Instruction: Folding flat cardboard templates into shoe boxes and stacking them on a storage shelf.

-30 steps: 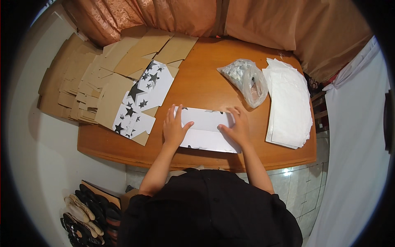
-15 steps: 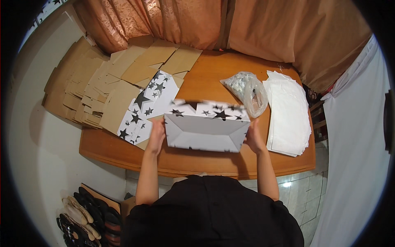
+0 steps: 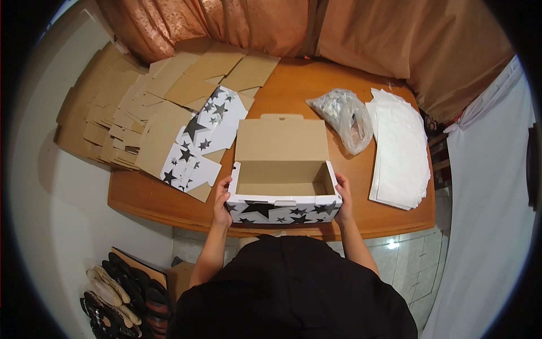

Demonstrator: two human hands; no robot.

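A cardboard box (image 3: 285, 213), white with black stars outside and plain brown inside, sits at the near edge of the table with its lid raised on the far side. Nothing shows inside it. At its left end my left hand (image 3: 222, 204) presses against the side, fingers closed on the box wall. My right hand (image 3: 344, 199) grips the opposite end the same way. Left of the box lies a flat, star-printed cardboard blank (image 3: 192, 141), partly on top of brown flattened cardboard (image 3: 161, 121).
Overlapping brown cardboard sheets (image 3: 99, 107) cover the table's left part. A clear plastic bag (image 3: 345, 121) with contents I cannot make out lies beyond the box, beside a stack of white paper sheets (image 3: 400, 150). Shoes (image 3: 121, 296) stand on the floor at lower left. Curtains (image 3: 361, 39) hang behind the table (image 3: 293, 85).
The box has turned from showing its white underside to standing with its brown interior facing up and lid raised. It has come nearer me, with both hands still on its ends.
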